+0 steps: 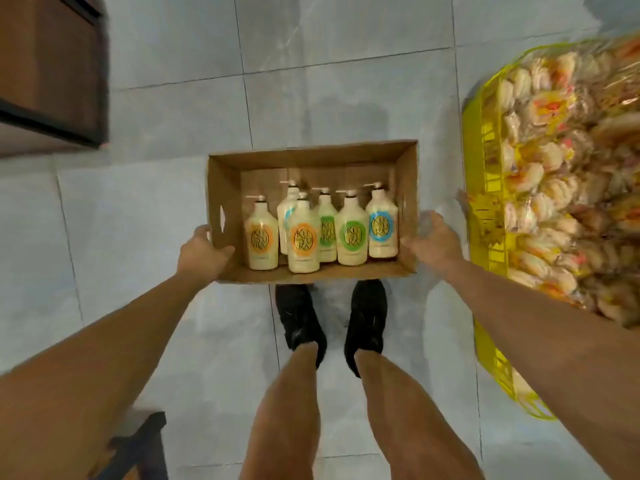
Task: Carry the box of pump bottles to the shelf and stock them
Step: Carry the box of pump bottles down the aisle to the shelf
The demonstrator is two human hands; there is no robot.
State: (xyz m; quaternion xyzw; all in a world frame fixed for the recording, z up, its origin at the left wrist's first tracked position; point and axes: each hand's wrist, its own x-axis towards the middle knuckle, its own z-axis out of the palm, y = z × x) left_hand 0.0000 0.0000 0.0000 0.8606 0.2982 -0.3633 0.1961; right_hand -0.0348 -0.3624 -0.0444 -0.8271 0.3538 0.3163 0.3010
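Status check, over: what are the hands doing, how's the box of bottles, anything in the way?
Gripping the cardboard box: left hand, right hand. Six pump bottles upright inside. Close beside right hand: yellow basket of snack packs.

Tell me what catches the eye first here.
Dead centre, an open cardboard box holds six cream pump bottles standing upright, with orange, green and blue labels; the left grip and right grip hold its short ends. On the right, a yellow basket piled with wrapped snacks crowds the frame edge.
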